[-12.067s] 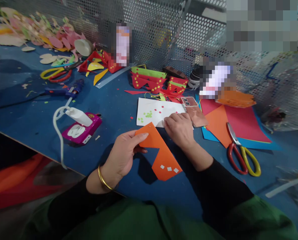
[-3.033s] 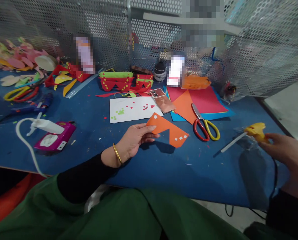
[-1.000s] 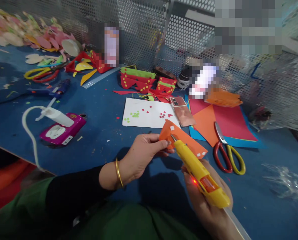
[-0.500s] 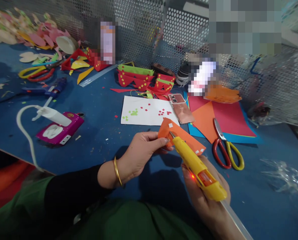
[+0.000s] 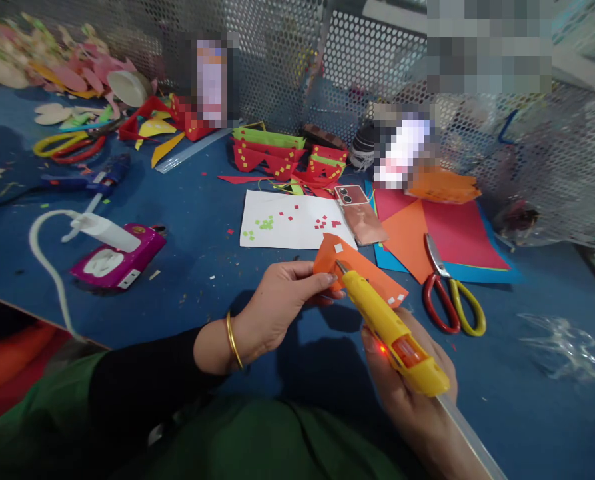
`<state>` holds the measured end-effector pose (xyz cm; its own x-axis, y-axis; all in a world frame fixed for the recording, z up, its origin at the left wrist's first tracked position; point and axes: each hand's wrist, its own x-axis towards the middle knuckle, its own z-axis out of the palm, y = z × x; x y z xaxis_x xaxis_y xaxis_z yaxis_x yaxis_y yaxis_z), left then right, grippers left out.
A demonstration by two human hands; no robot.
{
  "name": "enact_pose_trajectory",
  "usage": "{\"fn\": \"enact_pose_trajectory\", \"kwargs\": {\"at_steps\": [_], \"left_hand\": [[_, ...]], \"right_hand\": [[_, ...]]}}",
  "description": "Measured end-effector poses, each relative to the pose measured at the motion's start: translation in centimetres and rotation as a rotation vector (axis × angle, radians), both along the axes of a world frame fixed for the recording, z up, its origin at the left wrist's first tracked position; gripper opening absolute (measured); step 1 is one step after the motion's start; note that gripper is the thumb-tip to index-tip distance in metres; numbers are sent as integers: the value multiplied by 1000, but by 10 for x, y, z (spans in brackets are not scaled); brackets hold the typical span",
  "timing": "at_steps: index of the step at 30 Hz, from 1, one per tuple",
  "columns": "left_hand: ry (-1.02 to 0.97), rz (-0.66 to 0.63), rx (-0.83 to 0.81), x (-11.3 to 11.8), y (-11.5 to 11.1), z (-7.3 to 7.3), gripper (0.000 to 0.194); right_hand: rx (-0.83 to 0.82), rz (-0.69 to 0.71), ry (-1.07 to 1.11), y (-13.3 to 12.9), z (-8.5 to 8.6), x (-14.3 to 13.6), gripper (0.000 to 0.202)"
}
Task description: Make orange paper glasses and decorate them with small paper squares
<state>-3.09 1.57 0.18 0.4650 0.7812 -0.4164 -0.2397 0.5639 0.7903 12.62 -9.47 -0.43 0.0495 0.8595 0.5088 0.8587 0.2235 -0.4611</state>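
Pinched between the thumb and fingers of my left hand is an orange paper piece with a few small white squares on it. My right hand is wrapped round a yellow glue gun with a red light glowing on its side. The gun's metal tip is at the paper's left part, close to my left thumb; whether it touches cannot be told. Behind the orange piece lies a white sheet bearing small green and red squares.
Scissors lie right, by stacked coloured paper. A copper-coloured phone overlaps the white sheet. Red masks stand behind. At left are a magenta power strip, a white cable and a blue glue gun.
The whole view has shifted slightly. Both hands keep their grips, and the glue gun's tip stays at nearly the same spot by the orange paper.
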Motion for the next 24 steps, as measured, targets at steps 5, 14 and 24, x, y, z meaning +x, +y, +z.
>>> {"fn": "enact_pose_trajectory", "kwargs": {"at_steps": [5, 14, 24], "left_hand": [[-4, -2, 9, 0, 0, -1, 7], [-25, -6, 26, 0, 1, -2, 7], [-38, 4, 23, 0, 0, -3, 5]], "right_hand": [[-36, -3, -6, 0, 0, 1, 10], [-46, 22, 5, -1, 1, 3, 10], [-71, -15, 5, -4, -1, 3, 12]]}}
